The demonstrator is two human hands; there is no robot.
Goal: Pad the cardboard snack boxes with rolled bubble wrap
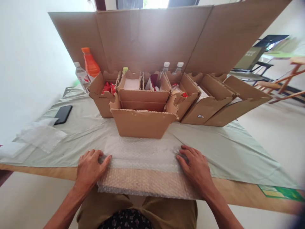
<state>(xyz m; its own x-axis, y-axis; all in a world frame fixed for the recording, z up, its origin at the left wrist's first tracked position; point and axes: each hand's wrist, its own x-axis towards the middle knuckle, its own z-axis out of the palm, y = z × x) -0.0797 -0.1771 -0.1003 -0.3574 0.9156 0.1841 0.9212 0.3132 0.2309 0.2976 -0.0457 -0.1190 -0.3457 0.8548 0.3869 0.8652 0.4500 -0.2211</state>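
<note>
A sheet of clear bubble wrap (143,159) lies flat at the table's front edge, its near part hanging slightly over that edge. My left hand (91,165) rests at the sheet's left side, thumb and fingers apart. At the right side lies my right hand (194,165), its thumb and fingers also spread around the corner of the wrap. Neither hand is closed on anything. Just beyond the sheet stands a long open cardboard box (143,124), with a little red showing inside.
Behind stand several cardboard bins (207,109), bottles and a tall cardboard panel (152,41). An orange bottle (91,63) is at the back left. A black phone (63,114) and loose bubble wrap pieces (44,135) lie on the left of the cloth (228,152).
</note>
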